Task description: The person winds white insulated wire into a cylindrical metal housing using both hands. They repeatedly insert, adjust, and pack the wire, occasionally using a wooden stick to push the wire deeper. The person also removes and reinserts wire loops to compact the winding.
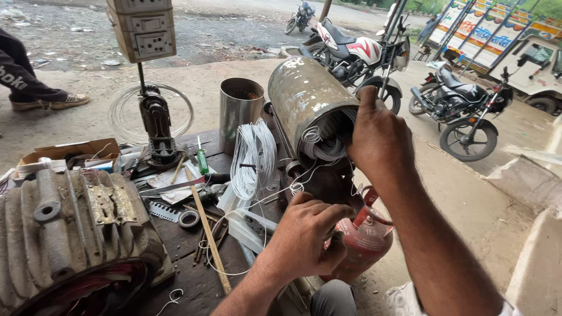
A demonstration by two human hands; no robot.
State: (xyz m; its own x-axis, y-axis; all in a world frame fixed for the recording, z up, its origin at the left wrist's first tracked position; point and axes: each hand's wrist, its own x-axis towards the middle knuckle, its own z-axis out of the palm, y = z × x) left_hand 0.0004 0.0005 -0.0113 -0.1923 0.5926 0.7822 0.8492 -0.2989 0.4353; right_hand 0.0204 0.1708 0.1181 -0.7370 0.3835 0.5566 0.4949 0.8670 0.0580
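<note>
Stator housing (304, 96) we judge heavy and rigid, right hand (379, 140) fingers pressed on its rim, left hand (307, 237) below it pinching thin, springy white wire (295, 188)

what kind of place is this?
Most likely a roadside motor-rewinding repair stall, open to the street: a metal stator cylinder with white wire coils, a ribbed motor housing, a cluttered wooden workbench, and parked motorcycles just beyond.

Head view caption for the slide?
Right hand steadies a metal stator cylinder holding white wire coils; left hand below.
</note>
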